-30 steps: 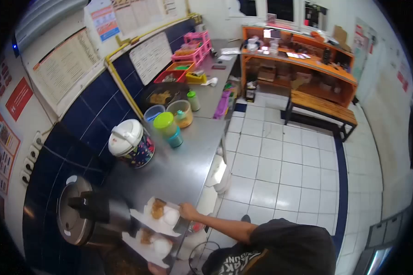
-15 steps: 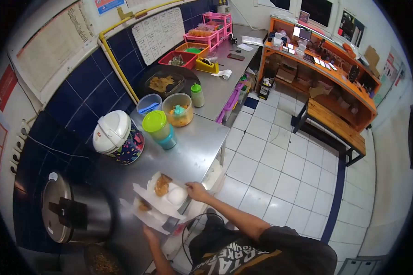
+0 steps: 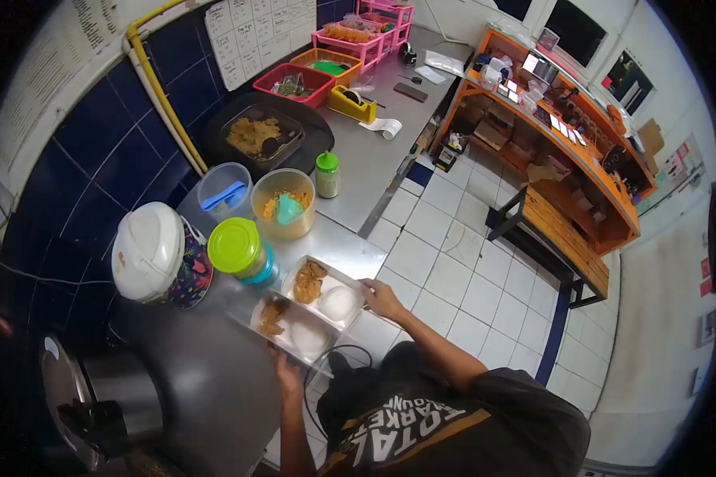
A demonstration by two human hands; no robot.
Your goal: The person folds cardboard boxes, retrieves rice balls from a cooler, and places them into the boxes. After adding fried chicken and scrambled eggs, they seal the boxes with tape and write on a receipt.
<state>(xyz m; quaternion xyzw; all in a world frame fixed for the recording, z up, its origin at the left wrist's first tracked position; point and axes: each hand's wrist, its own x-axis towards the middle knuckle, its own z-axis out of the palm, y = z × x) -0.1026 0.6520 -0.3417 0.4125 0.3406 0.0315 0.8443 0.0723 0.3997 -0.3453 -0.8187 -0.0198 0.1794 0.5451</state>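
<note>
Two white paper food boxes lie open side by side at the steel table's front edge, each with a pale, smooth mound that looks like rice and a piece of what looks like fried chicken. My right hand point(image 3: 380, 299) grips the right end of the farther food box point(image 3: 347, 320). At the nearer food box point(image 3: 288, 344), my left hand point(image 3: 286, 370) holds the lower edge, its fingers partly hidden beneath. The farther box holds the chicken point(image 3: 309, 282) and rice mound point(image 3: 339, 303); the nearer one has a darker chicken piece point(image 3: 273, 316) and another mound point(image 3: 307, 338).
Just beyond the boxes stand a green-lidded container point(image 3: 235, 246), a tub of orange crumbly food point(image 3: 278, 226) and a green-capped bottle point(image 3: 327, 176). To the left are a white-lidded bucket point(image 3: 149, 256) and a large steel pot point(image 3: 123, 397). A wooden bench point(image 3: 566, 226) stands on the tiled floor.
Both boxes have moved farther along the table towards the containers, and the nearer one, tilted and overlapping before, now lies flatter beside the other. The camera view has shifted too.
</note>
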